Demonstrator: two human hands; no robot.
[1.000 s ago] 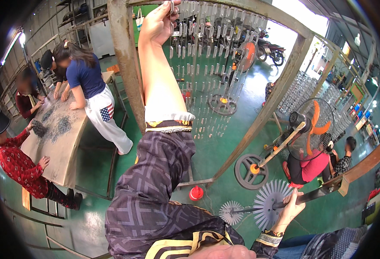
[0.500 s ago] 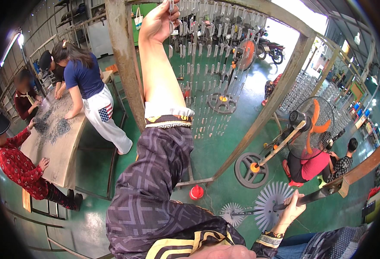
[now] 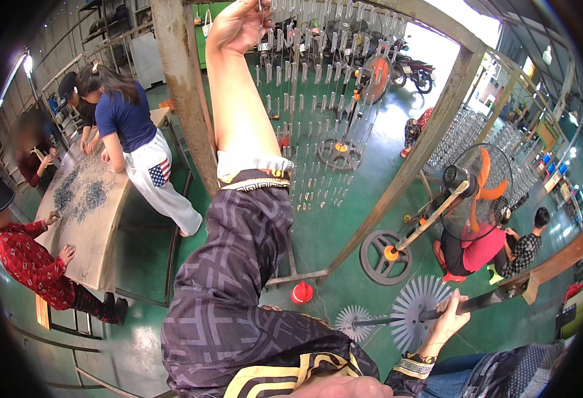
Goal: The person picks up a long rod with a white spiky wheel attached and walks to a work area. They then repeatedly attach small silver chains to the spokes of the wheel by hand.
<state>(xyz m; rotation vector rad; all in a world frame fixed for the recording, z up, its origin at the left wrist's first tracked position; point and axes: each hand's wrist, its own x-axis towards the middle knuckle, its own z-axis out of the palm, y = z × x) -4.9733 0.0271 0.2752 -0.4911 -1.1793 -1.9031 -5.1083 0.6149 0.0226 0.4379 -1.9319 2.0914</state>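
My left hand [image 3: 237, 28] is raised high at the top edge, beside a rusty frame post. Its fingers are pinched around a small shiny metal piece [image 3: 262, 8], partly cut off by the picture edge. Rows of similar metal pieces [image 3: 318, 103] hang in strands just right of it. Low on the right, my right hand [image 3: 449, 320] is closed around a dark rod [image 3: 480, 303]. This rod carries a large grey toothed disc [image 3: 414, 312], close beside the hand. A smaller toothed disc [image 3: 353, 322] sits farther left along it.
A rusty metal frame [image 3: 404, 172] surrounds the strands. An orange-bladed fan [image 3: 483, 189] stands to the right on a wheel-shaped base [image 3: 385, 257]. A red cone-like object [image 3: 302, 292] is on the green floor. On the left, several people work around a table [image 3: 99, 245] strewn with small metal parts.
My left hand has shifted slightly left, its fingers turned a little. My right hand stays on the rod. At the table, the person in red has drawn a hand closer.
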